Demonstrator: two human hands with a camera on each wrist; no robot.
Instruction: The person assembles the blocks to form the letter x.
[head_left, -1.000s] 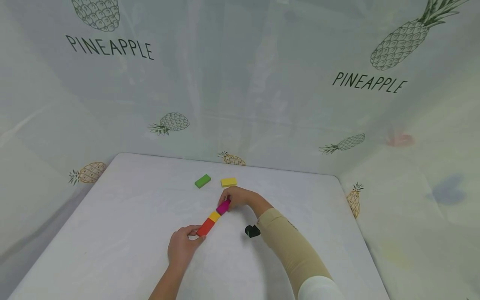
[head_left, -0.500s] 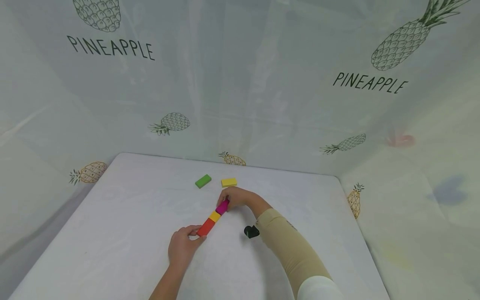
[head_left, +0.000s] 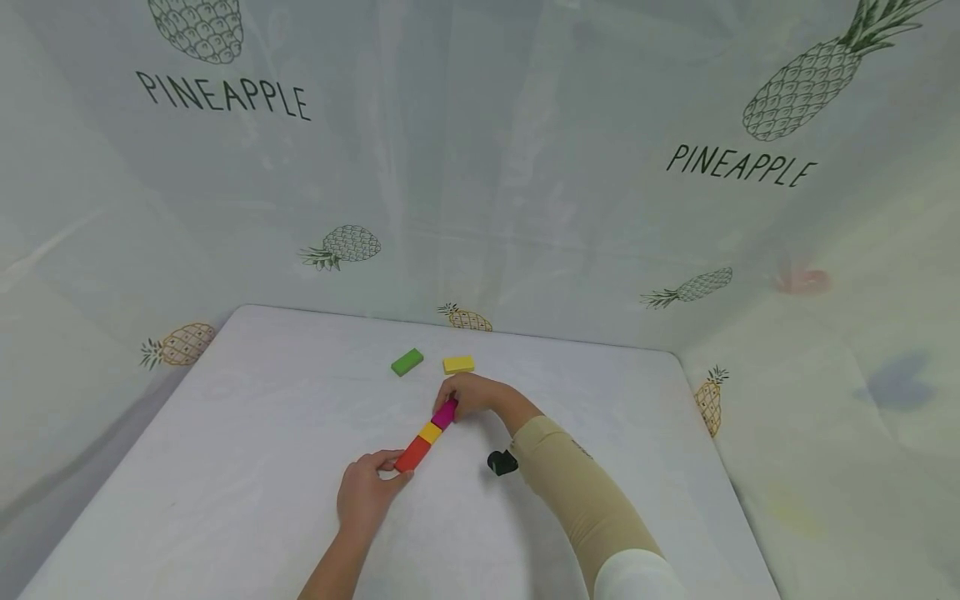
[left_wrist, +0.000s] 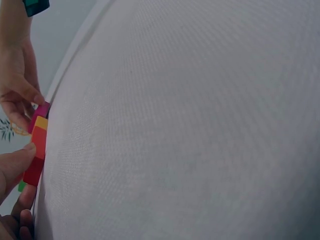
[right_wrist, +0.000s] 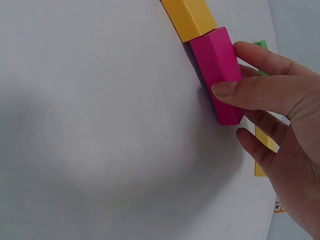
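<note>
A red block (head_left: 412,455), an orange-yellow block (head_left: 430,432) and a magenta block (head_left: 444,414) lie end to end in a slanting row on the white table. My left hand (head_left: 365,493) pinches the near end of the red block between thumb and fingers. At the far end, my right hand (head_left: 472,393) holds the magenta block, its thumb on one long side and fingertips on the other, as the right wrist view shows. In that view the magenta block's end (right_wrist: 210,34) meets the orange-yellow block (right_wrist: 189,19) at a slight angle.
Beyond the row lie a green block (head_left: 407,362) and a yellow block (head_left: 458,364), the yellow one just past my right hand. A small black object (head_left: 502,462) shows beside the right sleeve. The table (head_left: 247,433) ends at a curtain printed with pineapples.
The magenta block and right hand have shifted very slightly toward the row. My left hand keeps its hold on the red block.
</note>
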